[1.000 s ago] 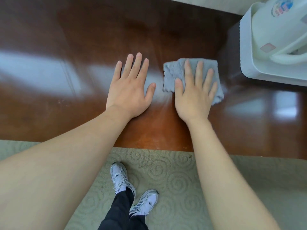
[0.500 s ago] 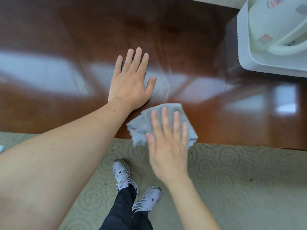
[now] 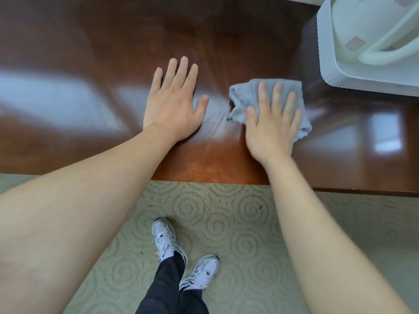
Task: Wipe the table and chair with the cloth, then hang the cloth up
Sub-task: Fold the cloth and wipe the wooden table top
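Your right hand point(image 3: 271, 125) lay flat on the grey cloth point(image 3: 247, 96), fingers straight and spread, pressing it to the table point(image 3: 90, 53) rather than gripping it. Your left hand point(image 3: 173, 103) was also flat and open on the bare wood just beside it, holding nothing and seemingly bracing you. The cloth sat bunched under your right palm, its wrinkled left corner sticking out past your thumb, and its right edge near the white appliance point(image 3: 367, 41) that stood at the table's far right corner, though not touching it.

That closeness was the main risk, in my judgement. A stroke carried further right could have nudged the appliance or snagged the cloth against its base. Because you only pressed down on the cloth, a fast pull toward the near edge could have let it slide from under your palm and drop onto the carpet point(image 3: 226, 211). Bunched as it was, the cloth probably touched less wood than your hand covered, so streaks might have been left. No chair was in view, so that part looked not yet done.
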Motion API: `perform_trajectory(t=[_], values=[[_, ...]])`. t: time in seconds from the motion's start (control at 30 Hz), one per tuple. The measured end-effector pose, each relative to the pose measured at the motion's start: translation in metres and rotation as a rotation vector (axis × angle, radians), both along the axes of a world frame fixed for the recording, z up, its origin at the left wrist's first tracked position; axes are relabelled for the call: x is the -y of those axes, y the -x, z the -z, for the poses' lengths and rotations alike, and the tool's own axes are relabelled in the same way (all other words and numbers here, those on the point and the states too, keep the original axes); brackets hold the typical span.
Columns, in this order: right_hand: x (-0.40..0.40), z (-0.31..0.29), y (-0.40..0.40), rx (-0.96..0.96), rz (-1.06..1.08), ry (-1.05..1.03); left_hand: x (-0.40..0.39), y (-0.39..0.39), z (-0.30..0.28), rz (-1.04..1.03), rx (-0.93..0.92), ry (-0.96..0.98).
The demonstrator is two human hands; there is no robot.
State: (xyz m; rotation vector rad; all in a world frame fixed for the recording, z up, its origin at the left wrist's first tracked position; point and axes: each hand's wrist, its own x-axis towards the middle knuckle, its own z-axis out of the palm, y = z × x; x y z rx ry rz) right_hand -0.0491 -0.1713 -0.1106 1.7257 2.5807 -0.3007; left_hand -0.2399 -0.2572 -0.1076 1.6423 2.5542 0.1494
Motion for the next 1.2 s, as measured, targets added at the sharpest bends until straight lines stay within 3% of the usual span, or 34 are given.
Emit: perform_trajectory(t=[0.13, 0.23, 0.63, 0.77, 0.9, 1.0, 1.1, 1.2], values=[[0.103, -0.002, -0.030, -0.036, -0.055, -0.037, 0.000, 0.000, -0.001, -0.002, 0.005, -0.004], [0.116, -0.002, -0.044, -0.004, -0.085, 0.047, 0.000, 0.000, -0.001, -0.004, 0.022, -0.021], [-0.118, 0.001, 0.036, 0.066, 0.013, 0.011, -0.003, 0.001, 0.002, -0.007, 0.044, 0.002], [-0.155, 0.002, 0.081, 0.061, 0.005, 0.038, -0.002, 0.002, 0.004, -0.008, 0.047, -0.004], [-0.124, -0.002, 0.082, 0.075, -0.129, 0.004, -0.003, 0.001, 0.003, 0.001, 0.059, -0.004], [-0.053, -0.009, 0.047, 0.066, -0.196, 0.018, -0.002, 0.001, 0.001, 0.003, 0.076, 0.006], [0.019, -0.011, 0.011, 0.050, -0.166, 0.070, -0.001, 0.001, -0.002, 0.002, 0.106, 0.005], [0.021, -0.008, 0.010, 0.090, -0.110, 0.096, -0.002, 0.002, -0.001, 0.008, 0.127, 0.004]])
